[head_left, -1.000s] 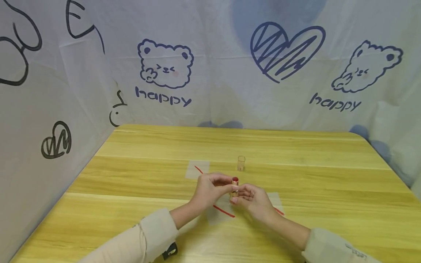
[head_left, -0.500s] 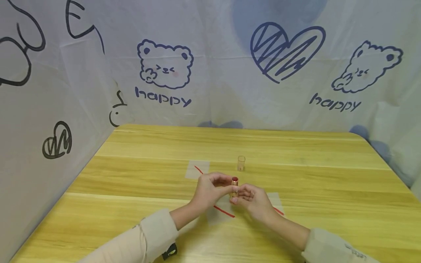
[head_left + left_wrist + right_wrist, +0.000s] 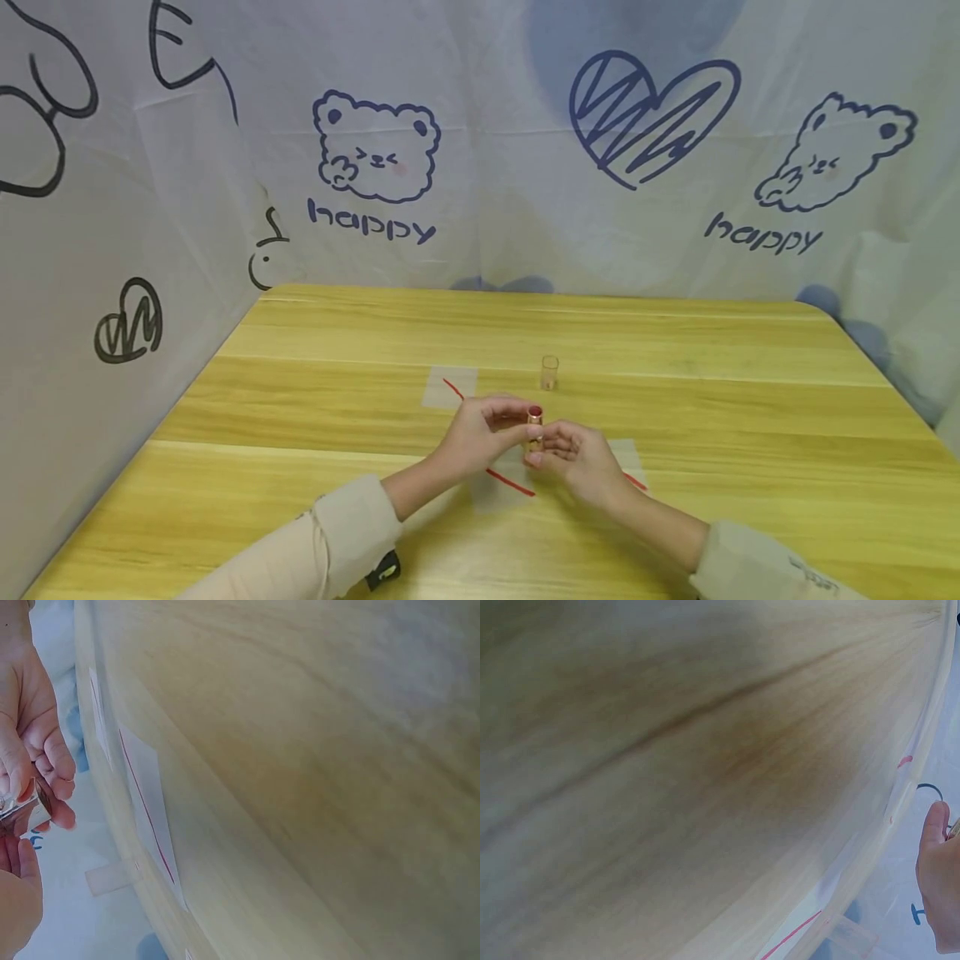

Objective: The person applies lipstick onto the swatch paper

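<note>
Above the middle of the table I hold an upright lipstick [image 3: 535, 421] in both hands. It has a shiny gold tube, and a dark red tip shows at its top. My left hand [image 3: 476, 433] pinches the upper part between thumb and fingers. Lower down, the fingertips and thumb of my right hand [image 3: 588, 467] grip the base. Fingers hide much of the tube. The left wrist view catches the lipstick's shiny tube [image 3: 30, 810] at the left edge, between both hands. A transparent cap [image 3: 550, 373] stands on the table just behind my hands.
Pale paper pieces with red strokes lie on the wooden table [image 3: 300, 400]: one behind my left hand [image 3: 438, 387], one beneath the hands [image 3: 498, 493], one by my right wrist [image 3: 628, 458]. Behind rises a white cloth [image 3: 502, 167] with drawings. A black object [image 3: 385, 571] shows under the left sleeve.
Both hands keep almost the same place and hold on the lipstick. Its red tip looks slightly darker and a touch lower than before. The cap has not moved.
</note>
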`<state>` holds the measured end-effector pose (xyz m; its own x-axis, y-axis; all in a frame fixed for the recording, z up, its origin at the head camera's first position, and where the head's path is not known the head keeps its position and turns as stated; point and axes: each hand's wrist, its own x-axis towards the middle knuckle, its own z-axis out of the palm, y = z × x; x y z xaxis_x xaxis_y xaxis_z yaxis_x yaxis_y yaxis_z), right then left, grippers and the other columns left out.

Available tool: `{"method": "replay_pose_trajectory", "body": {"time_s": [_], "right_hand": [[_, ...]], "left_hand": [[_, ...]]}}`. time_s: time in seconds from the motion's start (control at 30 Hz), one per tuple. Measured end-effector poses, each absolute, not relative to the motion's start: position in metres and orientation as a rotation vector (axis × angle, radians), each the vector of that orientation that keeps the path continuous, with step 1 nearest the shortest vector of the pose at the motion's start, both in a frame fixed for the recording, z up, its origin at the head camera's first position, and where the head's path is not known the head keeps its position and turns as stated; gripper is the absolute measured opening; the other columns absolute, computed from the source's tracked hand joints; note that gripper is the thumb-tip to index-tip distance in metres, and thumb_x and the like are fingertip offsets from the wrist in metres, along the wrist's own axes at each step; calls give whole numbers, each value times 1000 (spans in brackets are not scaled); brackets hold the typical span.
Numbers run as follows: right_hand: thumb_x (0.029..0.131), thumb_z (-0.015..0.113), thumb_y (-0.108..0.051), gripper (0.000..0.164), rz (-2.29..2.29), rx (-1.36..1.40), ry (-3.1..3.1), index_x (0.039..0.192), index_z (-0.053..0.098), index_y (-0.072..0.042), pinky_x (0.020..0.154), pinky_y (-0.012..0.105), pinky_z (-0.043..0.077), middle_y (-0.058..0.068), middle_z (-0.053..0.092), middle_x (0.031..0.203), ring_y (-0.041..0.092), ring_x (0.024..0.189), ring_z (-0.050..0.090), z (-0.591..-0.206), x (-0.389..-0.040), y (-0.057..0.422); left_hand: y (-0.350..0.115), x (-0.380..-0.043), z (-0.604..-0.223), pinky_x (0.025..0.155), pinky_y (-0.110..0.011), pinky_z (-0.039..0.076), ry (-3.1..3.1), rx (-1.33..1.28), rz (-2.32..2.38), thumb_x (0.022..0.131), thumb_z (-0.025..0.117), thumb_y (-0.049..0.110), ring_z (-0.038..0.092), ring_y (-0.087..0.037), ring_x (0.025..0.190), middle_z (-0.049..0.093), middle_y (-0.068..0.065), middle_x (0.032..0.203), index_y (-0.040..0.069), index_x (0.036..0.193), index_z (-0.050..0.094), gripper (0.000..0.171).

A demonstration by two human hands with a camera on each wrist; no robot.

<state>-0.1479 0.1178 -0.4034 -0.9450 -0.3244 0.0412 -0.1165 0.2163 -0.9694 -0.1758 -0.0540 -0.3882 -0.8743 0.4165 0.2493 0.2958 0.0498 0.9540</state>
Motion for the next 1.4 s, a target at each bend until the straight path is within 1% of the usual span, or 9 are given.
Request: {"method": "replay_pose_trajectory", "body": {"time_s": [0.13,0.33,0.47,0.6,0.7,0.8,0.97,1.23,1.4], "right_hand": [[84,65,-4,30,-1824,-425,2301,106,56,14,76,18,54,28,65,101,3,82,65,-404,-148,118],[85,65,-5,30,-1814,-449,2317,106,56,14,77,19,55,27,65,101,4,84,65,-404,-148,118],[85,66,-7,30,-1801,-423,2320,106,57,13,77,19,55,26,65,102,4,84,65,-404,-148,118],[84,66,-7,30,-1798,-402,2328,106,57,12,78,20,55,25,65,102,11,87,66,-403,-148,117],[84,66,-6,29,-1799,-417,2340,105,57,13,78,20,55,26,65,102,19,90,67,-403,-148,118],[84,66,-5,29,-1802,-416,2350,105,57,13,77,20,55,25,65,101,22,90,67,-403,-148,118],[83,67,-4,30,-1810,-381,2375,106,58,12,77,20,55,25,65,101,23,91,66,-402,-147,116],[81,67,-2,30,-1816,-357,2406,106,58,13,78,21,55,25,66,101,27,92,66,-401,-147,114],[80,68,-1,28,-1817,-344,2432,104,59,12,77,20,55,24,67,98,23,89,67,-401,-147,113]], "left_hand": [[-54,-175,-389,80,-21,55,2219,774,1952,83,65,1,66,-33,95,65,-27,104,-12,101,64,22],[-54,-173,-388,77,-19,55,2256,766,1962,82,67,1,67,-35,91,66,-27,101,-11,99,65,22],[-52,-172,-388,74,-19,55,2317,708,1954,79,70,3,68,-31,87,68,-24,99,-9,96,67,21],[-51,-172,-388,73,-19,55,2378,662,1949,77,73,5,69,-28,84,69,-21,97,-6,93,69,19],[-50,-170,-388,74,-20,56,2403,656,1965,77,73,5,69,-29,84,69,-21,96,-6,91,69,19],[-48,-168,-389,74,-21,56,2419,637,1988,76,74,5,69,-30,85,70,-21,94,-6,88,69,18],[-46,-166,-389,72,-22,56,2472,579,2010,75,76,6,69,-29,82,71,-19,91,-4,86,70,16],[-41,-163,-390,70,-22,57,2555,525,2018,74,77,8,69,-26,80,72,-16,87,-2,87,71,17],[-39,-161,-389,70,-25,57,2583,521,2035,74,77,10,69,-25,78,72,-15,87,0,86,72,16]]}}
